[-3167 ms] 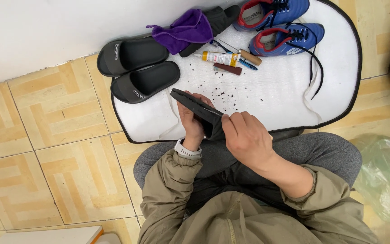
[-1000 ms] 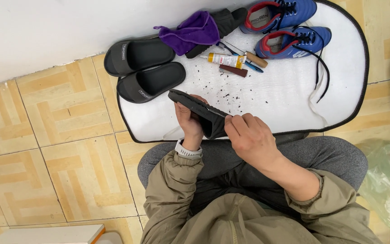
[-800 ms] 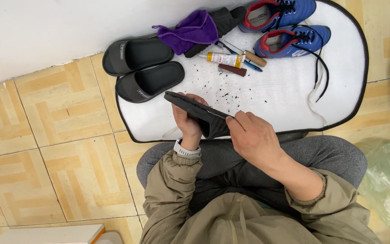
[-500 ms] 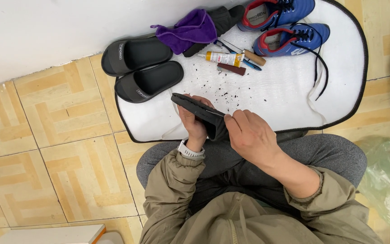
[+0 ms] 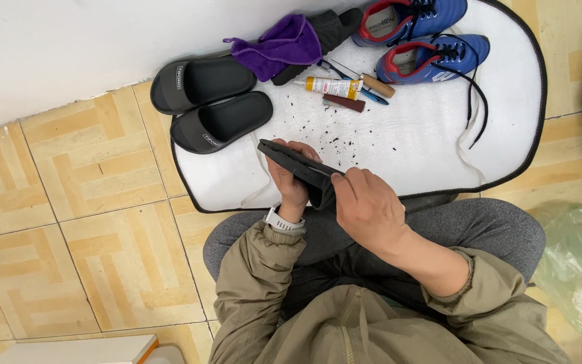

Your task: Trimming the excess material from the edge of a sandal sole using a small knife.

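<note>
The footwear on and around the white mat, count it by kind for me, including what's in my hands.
Black slide sandals: 3, two on the mat's edge, one held by the left hand and right hand
Blue sneakers: 2
Total: 5

The floor has beige tiles with a striped square pattern. At the far side stands a plain white wall. A white mat with dark edge lies on the floor.
</note>
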